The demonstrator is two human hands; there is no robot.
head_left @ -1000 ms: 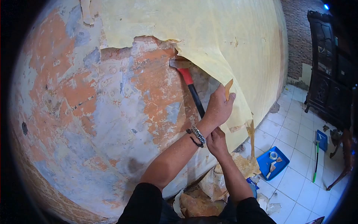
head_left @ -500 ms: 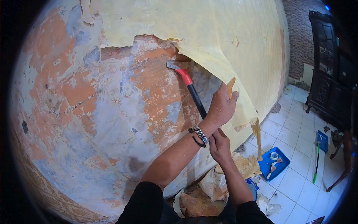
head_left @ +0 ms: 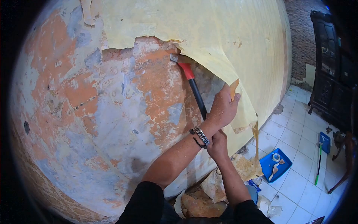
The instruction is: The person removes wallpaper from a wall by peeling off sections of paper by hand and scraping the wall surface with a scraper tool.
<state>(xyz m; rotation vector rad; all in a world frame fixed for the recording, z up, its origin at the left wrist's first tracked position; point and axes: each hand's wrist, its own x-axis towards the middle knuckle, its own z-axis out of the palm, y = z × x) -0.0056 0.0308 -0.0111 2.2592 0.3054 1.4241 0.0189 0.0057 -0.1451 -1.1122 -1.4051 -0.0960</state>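
Note:
Yellowish wallpaper [head_left: 257, 59] covers the upper right of the wall and hangs partly loose in a flap. My left hand [head_left: 225, 105], with a bracelet at its wrist, is closed on the flap's edge, and a curled brown-backed piece sticks up at its fingers. Below and partly behind that wrist, my right hand [head_left: 218, 143] grips the black handle of a long scraper [head_left: 188, 72] with a red neck. The scraper's blade lies against the wall at the flap's torn edge, partly tucked beneath it. My left forearm hides part of the handle.
Bare wall [head_left: 126, 100] with orange and grey patches spreads to the left. Torn wallpaper scraps [head_left: 201, 205] lie at the wall's foot. A blue tray [head_left: 278, 151] holding a tape roll, a green-handled tool [head_left: 319, 164] and a dark cabinet [head_left: 328, 67] stand on the tiled floor.
The scraper's head has moved slightly up and to the right, and more of its blade is under the wallpaper's edge. Both hands keep their holds.

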